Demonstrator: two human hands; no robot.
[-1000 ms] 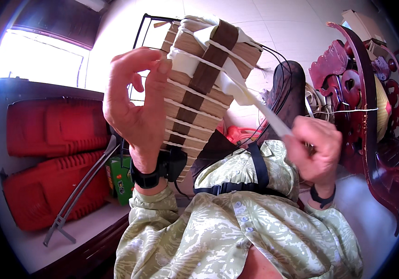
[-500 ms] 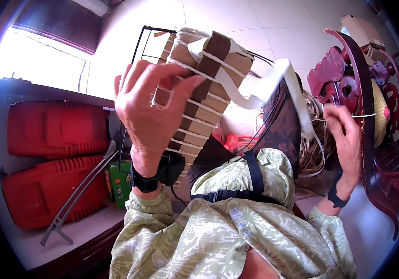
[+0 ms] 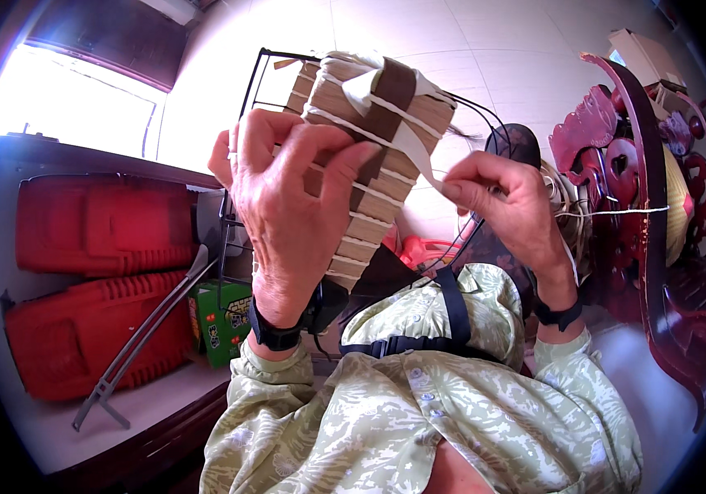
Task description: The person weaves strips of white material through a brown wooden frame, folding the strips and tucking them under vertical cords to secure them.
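Observation:
A tapering piece of pale wooden slats (image 3: 378, 210) wrapped in white cord stands upright before me on a black wire frame (image 3: 246, 90), with a brown strip (image 3: 394, 86) running down it and a flat white strip (image 3: 416, 150) threaded near its top. My left hand (image 3: 291, 206) grips the slatted piece, thumb and forefinger closed at the brown strip; what lies under the fingertips is partly hidden. My right hand (image 3: 509, 214) pinches the white strip just right of the piece.
Two red plastic casings (image 3: 102, 222), grey metal bars (image 3: 143, 329) and a green box (image 3: 225, 325) sit at left. At right are carved dark-red wooden furniture (image 3: 641, 247), coiled cord (image 3: 567, 189) and a cardboard box (image 3: 641, 53). A bright window (image 3: 65, 99) is upper left.
My left hand has shifted lower and rightward on the piece. My right hand swung out right while the white strip looped loosely, then came back up left, now pinching it closer to the slats.

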